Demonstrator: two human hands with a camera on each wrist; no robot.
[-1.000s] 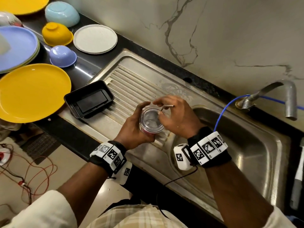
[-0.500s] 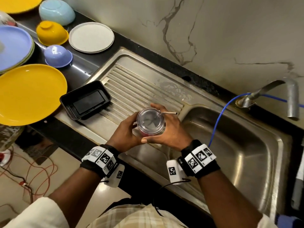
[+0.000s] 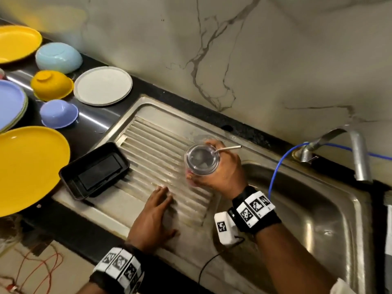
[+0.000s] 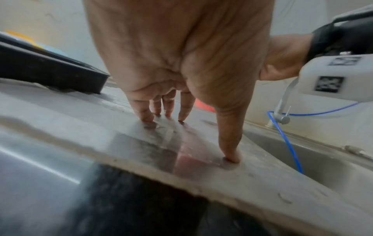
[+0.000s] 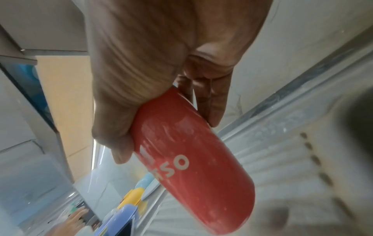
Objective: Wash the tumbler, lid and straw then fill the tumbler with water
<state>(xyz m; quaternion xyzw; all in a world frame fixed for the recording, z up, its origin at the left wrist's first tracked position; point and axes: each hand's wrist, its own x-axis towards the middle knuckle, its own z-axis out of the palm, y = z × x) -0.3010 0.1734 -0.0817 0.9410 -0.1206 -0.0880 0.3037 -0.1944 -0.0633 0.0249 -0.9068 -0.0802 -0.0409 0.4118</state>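
Head view: right hand [image 3: 220, 172] wraps round the red tumbler w/ clear plastic lid [image 3: 201, 159] from its right side, thumb nearest the camera. It is held over the ribbed steel drainboard [image 3: 152, 153], just left of the steel sink basin [image 3: 307, 209]. Thin metal straw [image 3: 228, 148] is in the lid, tip leaning right twd the grey tap [image 3: 358, 153]. Tap is well apart to the right, so the right hand is the nearer one for any move under it. Left hand [image 3: 153, 217] lies flat on the drainboard, fingers straight, holding nothing.

Left wrist view: left fingertips [image 4: 145, 117] and thumb press the steel; black rectangular tray [image 4: 50, 70] sits beside, to the left.

Right wrist view: fingers curled round the tumbler's [image 5: 193, 159] upper end. Long axis runs roughly upright, slightly tilted, base free below the palm; whether it touches the drainboard, can't tell.

Judgement: lid and straw are still on, so washing is not started.
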